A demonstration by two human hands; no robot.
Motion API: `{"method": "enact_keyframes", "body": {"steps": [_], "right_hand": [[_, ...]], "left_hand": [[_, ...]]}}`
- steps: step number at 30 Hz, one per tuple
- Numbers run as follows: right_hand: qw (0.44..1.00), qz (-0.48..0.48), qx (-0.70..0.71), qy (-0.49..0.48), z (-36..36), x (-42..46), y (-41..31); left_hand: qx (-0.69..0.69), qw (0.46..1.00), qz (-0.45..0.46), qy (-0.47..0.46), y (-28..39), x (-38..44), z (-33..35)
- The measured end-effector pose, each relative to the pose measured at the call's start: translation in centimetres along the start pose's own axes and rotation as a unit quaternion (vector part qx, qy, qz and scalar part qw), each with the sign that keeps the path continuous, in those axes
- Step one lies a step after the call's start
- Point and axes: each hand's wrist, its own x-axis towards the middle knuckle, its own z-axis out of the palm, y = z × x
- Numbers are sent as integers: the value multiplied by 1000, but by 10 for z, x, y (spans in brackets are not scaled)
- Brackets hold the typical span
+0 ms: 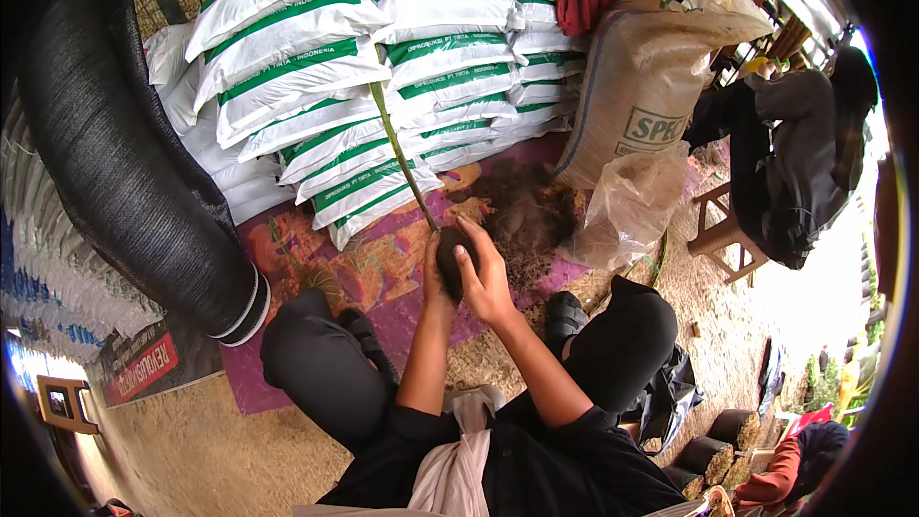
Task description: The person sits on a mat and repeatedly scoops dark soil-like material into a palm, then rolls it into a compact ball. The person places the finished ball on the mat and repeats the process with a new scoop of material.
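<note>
Both of my hands are cupped around a dark ball of soil [450,256], which looks packed about the base of a long green plant stem [400,154]. My left hand [435,278] presses on its left side. From the right, my right hand [488,280] wraps it, the thumb lying across the front. The stem leans up and away, its upper end in front of stacked white sacks. Just beyond my hands, a heap of loose dark soil [528,212] with fine fibres lies on a purple patterned mat [391,312].
White and green sacks [316,43] are stacked ahead. A black mesh roll [129,143] stands left. At right are a large woven sack [639,79], a clear plastic bag [628,212], and a person in dark clothes [804,143] by a brown stool [725,237]. Another person [797,467] is lower right.
</note>
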Motion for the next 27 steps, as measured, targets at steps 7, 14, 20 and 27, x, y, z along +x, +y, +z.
{"method": "enact_keyframes", "body": {"steps": [7,14,20,27], "right_hand": [[993,-17,-118,-17,-2,-1,-5],[994,78,-66,39,-7,5,16],[980,164,100,52,-12,9,29],[992,116,-3,50,6,-3,27]], "left_hand": [[77,996,35,-7,-7,12,-25],[86,996,-5,16,2,-8,10],[138,986,11,98,0,-8,11],[15,998,-16,52,-12,7,-8]]}}
